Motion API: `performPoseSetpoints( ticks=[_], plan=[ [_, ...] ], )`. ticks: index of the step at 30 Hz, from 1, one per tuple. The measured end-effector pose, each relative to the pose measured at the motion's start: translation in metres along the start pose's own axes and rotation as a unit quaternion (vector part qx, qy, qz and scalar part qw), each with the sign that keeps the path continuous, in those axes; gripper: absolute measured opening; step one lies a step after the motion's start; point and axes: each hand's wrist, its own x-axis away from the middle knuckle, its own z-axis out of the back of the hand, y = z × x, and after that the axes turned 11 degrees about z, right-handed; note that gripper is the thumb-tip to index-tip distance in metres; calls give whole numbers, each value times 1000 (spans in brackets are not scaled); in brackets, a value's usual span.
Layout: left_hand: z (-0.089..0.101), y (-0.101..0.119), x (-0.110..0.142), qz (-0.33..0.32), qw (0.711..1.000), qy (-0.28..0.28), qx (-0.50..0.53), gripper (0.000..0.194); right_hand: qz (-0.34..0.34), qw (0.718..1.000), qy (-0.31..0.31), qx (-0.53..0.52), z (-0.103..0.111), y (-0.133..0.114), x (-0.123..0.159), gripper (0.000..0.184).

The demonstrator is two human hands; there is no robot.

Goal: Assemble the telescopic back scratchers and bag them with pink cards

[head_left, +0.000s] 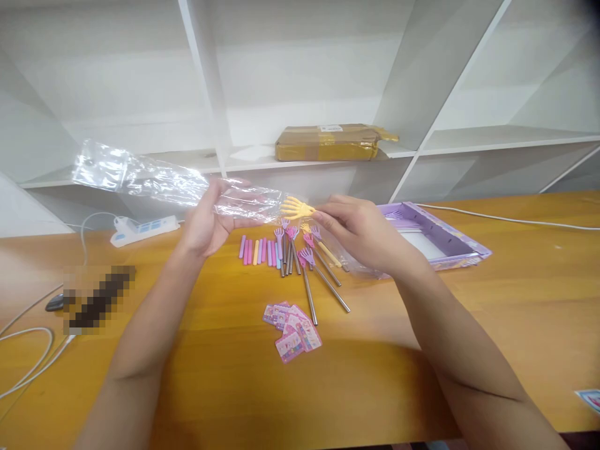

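Observation:
A long clear plastic bag [164,181] stretches across above the table, gripped by my left hand [210,219] near its middle. My right hand [356,228] pinches a yellow hand-shaped back scratcher [297,209] by the neck. Its spread fingers point left and touch the bag's right end; whether they are inside the film I cannot tell. Below lie several back scratchers [307,287] with pink and purple hands and metal rods. Left of them is a row of coloured plastic handles [260,252]. Small pink printed cards [295,328] overlap nearer to me.
A purple open box [450,259] stands at the right, with clear film beside it. A taped cardboard box [328,144] rests on the white shelf behind. At left are a power strip [145,230], cables and a dark mouse [55,302].

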Motion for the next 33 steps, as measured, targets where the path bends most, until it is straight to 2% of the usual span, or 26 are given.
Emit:
performPoseSetpoints(
  ticks=[7,12,16,20,23,26,30,33],
  plan=[
    [-3,-7,-3,50,997,-44,39,59,-15,1000,-10,-20,-1,3,0,53],
    [-6,-17,-7,55,996,-43,52,49,-6,999,-7,-46,-4,4,-2,54],
    [-12,-30,-7,56,995,-77,25,34,-49,996,-13,-74,-9,5,-5,59],
    [-22,-50,-6,57,993,-100,14,38,-86,990,-39,-109,-15,2,-9,62],
    [-27,-61,-8,52,995,-88,4,38,-99,985,-62,-123,-17,4,-11,60],
    [-21,-55,-13,22,998,-53,7,35,-114,979,-111,-125,-10,13,-8,54],
    [0,-30,-18,-28,1000,-1,13,33,-110,969,-207,-82,11,32,1,58],
    [10,-16,-18,-20,1000,5,-7,34,-86,969,-218,-76,23,37,2,60]
  ],
)
